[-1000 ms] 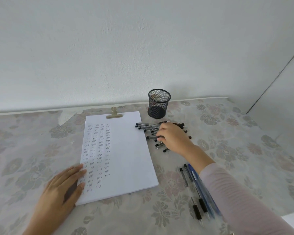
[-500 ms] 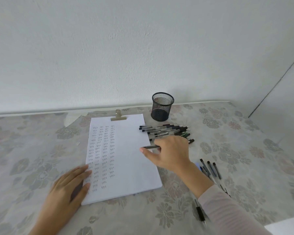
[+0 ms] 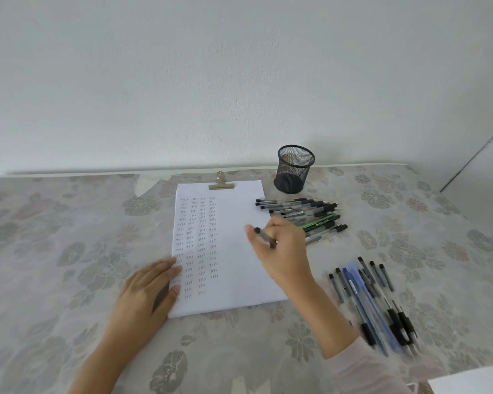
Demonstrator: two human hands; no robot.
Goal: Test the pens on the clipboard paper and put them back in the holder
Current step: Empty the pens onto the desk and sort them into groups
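Observation:
White paper [image 3: 234, 223] lies on the clipboard under a brass clip [image 3: 221, 183], with columns of small ink marks down its left half. My left hand [image 3: 147, 294] lies flat on the paper's lower left edge. My right hand [image 3: 282, 248] hovers over the paper's right side, shut on a black-capped clear pen [image 3: 264, 237]. The black mesh holder [image 3: 294, 169] stands upright behind the paper's right corner; no pen shows inside it. A pile of pens [image 3: 305, 213] lies between holder and hand.
A second group of several black and blue pens [image 3: 373, 302] lies at the right front of the floral tablecloth [image 3: 69, 251]. A white wall rises right behind the table. A white sheet corner [image 3: 473, 382] shows at the bottom right.
My right hand left the pile with one pen and carried it over the paper's right side. My left hand stayed on the paper's edge. The camera tilted slightly.

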